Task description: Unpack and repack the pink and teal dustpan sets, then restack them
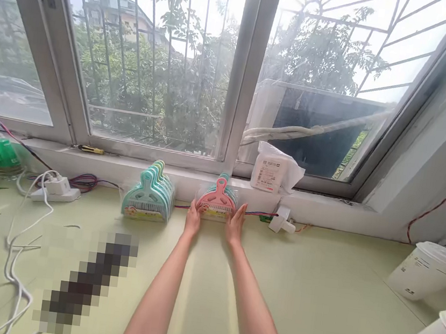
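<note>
Both my hands are at the far side of the table, on either side of a stack of small dustpan and brush sets (217,201). The front set is pink, with teal ones behind it, all standing upright against the wall below the window. My left hand (193,218) presses on the stack's left edge. On the right edge, my right hand (236,224) is closed in the same way, thumb toward the front. To the left stands a second stack of dustpan and brush sets (149,193), teal in front, in clear wrapping, untouched.
A white power strip (57,195) with looping white cables lies at left, near a green-labelled bottle (1,153). A screwdriver (91,149) and a wrapped tissue pack (273,170) rest on the sill. White cups (429,271) stand at right. A white plug (282,221) sits by the wall.
</note>
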Demonstrator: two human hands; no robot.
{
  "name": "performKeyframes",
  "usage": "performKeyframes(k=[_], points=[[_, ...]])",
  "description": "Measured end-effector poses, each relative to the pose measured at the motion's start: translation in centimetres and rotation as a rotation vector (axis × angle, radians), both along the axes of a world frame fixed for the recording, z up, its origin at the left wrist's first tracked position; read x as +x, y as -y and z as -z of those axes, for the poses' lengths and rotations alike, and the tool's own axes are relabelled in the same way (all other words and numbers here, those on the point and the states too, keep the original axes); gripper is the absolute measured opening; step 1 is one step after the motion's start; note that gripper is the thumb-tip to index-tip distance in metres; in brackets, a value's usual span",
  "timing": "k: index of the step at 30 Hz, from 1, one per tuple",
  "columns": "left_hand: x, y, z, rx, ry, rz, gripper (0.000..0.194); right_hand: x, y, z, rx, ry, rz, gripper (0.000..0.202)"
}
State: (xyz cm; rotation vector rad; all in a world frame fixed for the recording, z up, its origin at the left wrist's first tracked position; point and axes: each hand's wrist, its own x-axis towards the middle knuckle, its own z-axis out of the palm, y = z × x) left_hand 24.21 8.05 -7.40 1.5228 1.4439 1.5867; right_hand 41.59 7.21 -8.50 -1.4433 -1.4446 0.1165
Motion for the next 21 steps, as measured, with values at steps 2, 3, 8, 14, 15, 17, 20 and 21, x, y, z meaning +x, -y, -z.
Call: performKeyframes(k=[2,3,8,14,15,17,20,21], points=[[0.1,0.0,0.0,0.016,-0.017,-0.044,0.062,-0.1,0.5,-0.6,0.014,0.039,0.028,0.074],[0.1,0.0,0.0,0.038,-0.027,-0.075,0.064,-0.2,0.7,-0.8,0.033,0.067,0.046,0.073],[0.1,1.7,-0.8,0.231,-0.109,-0.225,0.058,-1.0,2.8,-2.2,0.164,0.264,0.038,0.061],[0.7,9.0,-1.7,0.29,-0.163,-0.259,0.04,-2.8,8.2,-2.9,0.216,0.248,-0.137,0.049],[0.7,10.5,-2.0,0.288,-0.167,-0.231,0.039,-3.1,9.5,-2.9,0.207,0.233,-0.177,0.048],[-0.1,13.0,-3.3,0.298,-0.162,-0.172,0.04,-3.5,12.4,-2.7,0.193,0.203,-0.253,0.048],[-3.4,15.3,-6.7,0.323,-0.088,-0.232,0.043,-3.8,17.6,-2.7,0.181,0.16,-0.333,0.051],[-5.0,15.7,-8.0,0.331,-0.049,-0.283,0.043,-3.9,19.4,-2.9,0.17,0.147,-0.361,0.052]])
